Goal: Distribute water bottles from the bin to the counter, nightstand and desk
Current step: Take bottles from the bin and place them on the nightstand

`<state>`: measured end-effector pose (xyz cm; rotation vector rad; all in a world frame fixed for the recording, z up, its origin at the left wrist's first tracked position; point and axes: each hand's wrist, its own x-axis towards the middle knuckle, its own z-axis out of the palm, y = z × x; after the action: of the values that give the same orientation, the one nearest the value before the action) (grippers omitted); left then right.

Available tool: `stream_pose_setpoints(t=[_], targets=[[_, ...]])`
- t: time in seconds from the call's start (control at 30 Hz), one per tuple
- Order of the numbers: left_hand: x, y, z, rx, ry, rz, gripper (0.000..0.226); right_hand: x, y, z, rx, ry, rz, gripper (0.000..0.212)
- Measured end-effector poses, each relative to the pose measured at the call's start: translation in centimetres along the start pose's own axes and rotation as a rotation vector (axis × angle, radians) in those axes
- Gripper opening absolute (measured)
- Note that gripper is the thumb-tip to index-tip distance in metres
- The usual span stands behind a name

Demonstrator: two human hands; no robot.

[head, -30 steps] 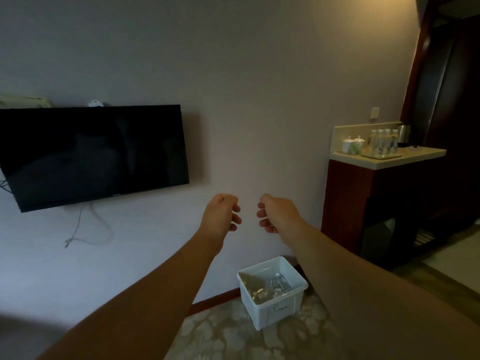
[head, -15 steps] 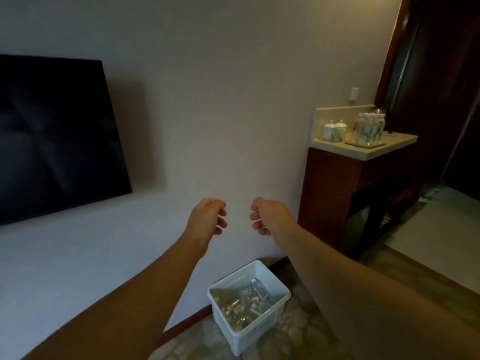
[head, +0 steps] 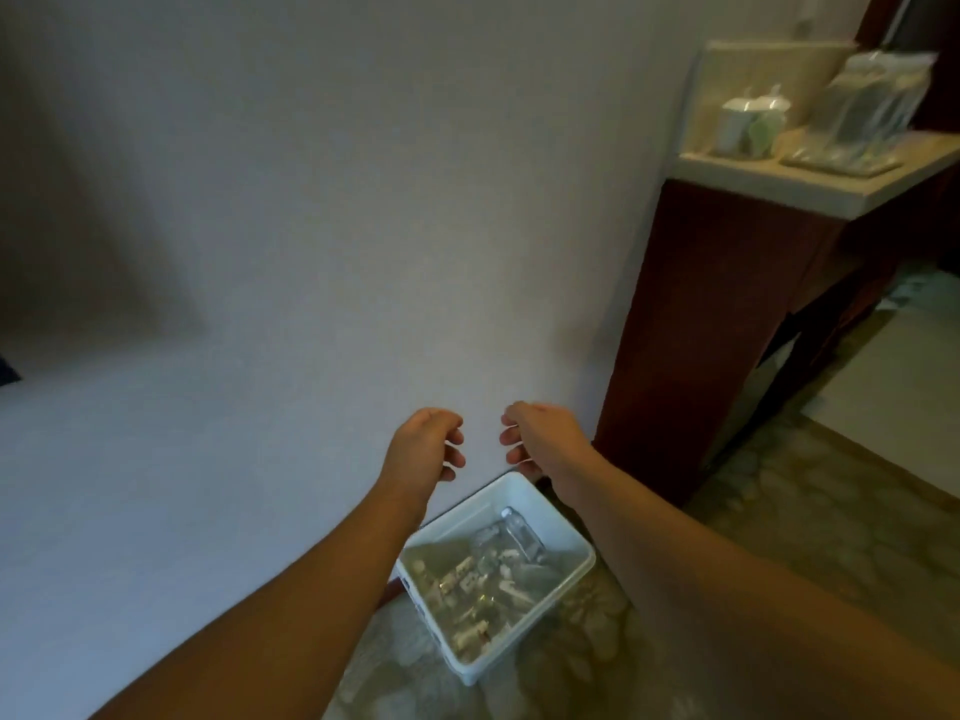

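Observation:
A white plastic bin (head: 561,517) stands on the floor against the wall, with several clear water bottles (head: 519,532) lying in it. Both my arms reach forward above it. My left hand (head: 423,444) and my right hand (head: 540,433) hover side by side over the bin's far rim, fingers loosely curled toward each other, holding nothing. The counter (head: 831,189) with a light top stands to the right at chest height, bearing several bottles (head: 872,101) on a tray.
Two white lidded cups (head: 748,122) stand on the counter's left side. The counter's dark wooden cabinet (head: 717,330) rises just right of the bin. A patterned carpet (head: 779,522) covers the floor, and a pale wall (head: 363,200) is straight ahead.
The view has moved closer and tilted down toward the bin; the television has left the frame. Both hands have dropped toward the bin, still empty with fingers loosely curled.

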<state>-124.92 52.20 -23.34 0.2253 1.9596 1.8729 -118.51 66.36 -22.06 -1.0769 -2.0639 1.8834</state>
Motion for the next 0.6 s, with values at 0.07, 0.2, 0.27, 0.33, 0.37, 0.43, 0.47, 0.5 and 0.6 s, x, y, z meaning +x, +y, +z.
stream_pose_setpoints(t=[0.07, 0.2, 0.27, 0.33, 0.37, 0.43, 0.47, 0.5, 0.6], targets=[[4.1, -3.3, 1.0, -0.005, 0.026, -0.044, 0.013, 5.1, 2.3, 0.8, -0.021, -0.04, 0.05, 0.016], [12.1, -11.7, 2.7, 0.011, 0.011, -0.11, 0.015, 14.2, 8.7, 3.3, -0.044, -0.096, 0.149, 0.016], [15.8, -16.7, 3.4, 0.027, -0.021, -0.137, 0.016, 18.6, 12.6, 5.1, -0.09, -0.11, 0.189, 0.016], [19.4, -21.7, 4.0, 0.019, -0.06, -0.141, 0.015, 22.8, 16.9, 6.9, -0.078, -0.105, 0.202, 0.017], [20.9, -24.2, 4.2, 0.009, -0.07, -0.148, 0.014, 24.7, 19.2, 7.8, -0.054, -0.096, 0.204, 0.017], [23.7, -29.3, 4.4, -0.007, -0.09, -0.156, 0.015, 28.2, 24.0, 9.4, -0.027, -0.079, 0.178, 0.019], [25.2, -32.0, 4.5, -0.008, -0.098, -0.158, 0.015, 30.1, 26.4, 10.2, -0.021, -0.068, 0.167, 0.02], [26.7, -34.7, 4.5, 0.0, -0.111, -0.157, 0.017, 32.0, 28.8, 10.9, -0.019, -0.062, 0.161, 0.021], [30.7, -42.3, 4.8, 0.031, -0.139, -0.153, 0.021, 37.0, 35.3, 12.9, -0.022, -0.052, 0.166, 0.022]])
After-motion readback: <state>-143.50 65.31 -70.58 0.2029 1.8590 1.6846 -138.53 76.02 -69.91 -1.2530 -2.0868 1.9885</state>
